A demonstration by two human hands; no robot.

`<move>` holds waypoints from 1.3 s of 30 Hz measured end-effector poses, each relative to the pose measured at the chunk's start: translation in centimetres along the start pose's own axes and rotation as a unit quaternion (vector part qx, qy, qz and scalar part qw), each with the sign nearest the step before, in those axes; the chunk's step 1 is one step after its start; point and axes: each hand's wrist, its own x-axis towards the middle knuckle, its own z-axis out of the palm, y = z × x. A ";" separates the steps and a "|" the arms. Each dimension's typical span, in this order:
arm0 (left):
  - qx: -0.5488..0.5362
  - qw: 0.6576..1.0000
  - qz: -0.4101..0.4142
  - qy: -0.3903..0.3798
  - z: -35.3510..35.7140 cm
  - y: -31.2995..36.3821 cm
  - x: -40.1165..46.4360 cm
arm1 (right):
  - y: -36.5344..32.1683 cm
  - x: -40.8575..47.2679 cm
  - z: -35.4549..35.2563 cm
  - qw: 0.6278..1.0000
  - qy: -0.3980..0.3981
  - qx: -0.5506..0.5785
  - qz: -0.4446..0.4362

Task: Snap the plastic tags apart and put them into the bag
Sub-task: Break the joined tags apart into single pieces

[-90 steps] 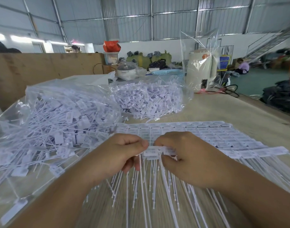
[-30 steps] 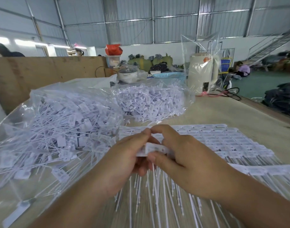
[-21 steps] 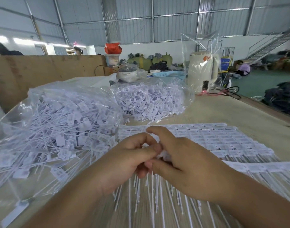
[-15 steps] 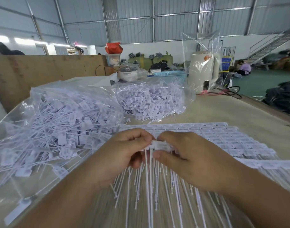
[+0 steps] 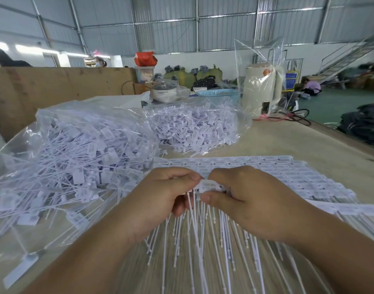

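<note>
White plastic tags (image 5: 209, 185), head view: left hand (image 5: 158, 196) and right hand (image 5: 251, 198) both pinch one joined strip just above the surface (image 5: 288, 143), not yet split. Near bag (image 5: 75, 158) at left heaped with loose tags, far bag (image 5: 194, 128) also filled. Joined sheets (image 5: 288, 177) still stacked at right, so plenty left.

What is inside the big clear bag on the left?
The clear bag holds a loose heap of separated white tags with thin tails. Whatever lies deeper in the heap is covered.
</note>
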 end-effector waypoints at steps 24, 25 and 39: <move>-0.335 0.934 -0.034 0.119 1.5 1.5 -0.3 | -0.3 0.8 0.6 0.959 0.260 0.087 0.073; -0.337 0.932 -0.040 0.127 1.0 1.5 -0.2 | 0.3 0.9 0.1 0.951 0.280 0.102 0.082; -0.093 0.995 -0.035 -0.014 1.2 0.7 -0.5 | -0.6 -0.1 0.8 0.998 0.018 0.020 -0.052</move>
